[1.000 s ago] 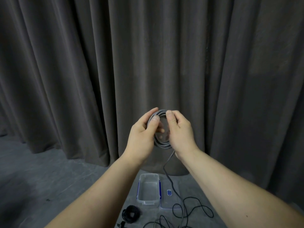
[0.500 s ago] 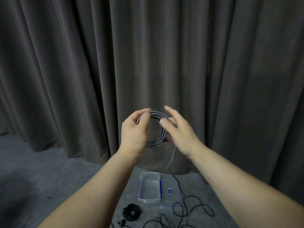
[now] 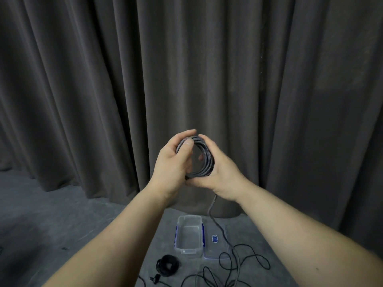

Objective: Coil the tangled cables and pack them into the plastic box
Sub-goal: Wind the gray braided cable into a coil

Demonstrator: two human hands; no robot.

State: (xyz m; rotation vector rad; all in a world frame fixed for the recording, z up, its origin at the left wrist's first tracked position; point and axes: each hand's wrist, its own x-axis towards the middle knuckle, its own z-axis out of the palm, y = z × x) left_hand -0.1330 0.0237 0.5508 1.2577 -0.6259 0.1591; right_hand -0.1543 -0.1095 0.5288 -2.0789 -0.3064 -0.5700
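Braided cable (image 3: 204,157), coiled, held at chest height above the desk (image 3: 259,228); my left hand (image 3: 175,162) pinches the loops, my right hand (image 3: 219,172), open half a second ago, now cups them; another turn added; tail (image 3: 219,228) remains; plastic box (image 3: 188,235) awaits below.

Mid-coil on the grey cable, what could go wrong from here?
The grey cable's tail runs down across the lid into the loose black cable; winding on may snag it or drag the lid. The coil rests on a few fingers of each hand and could spring loose.
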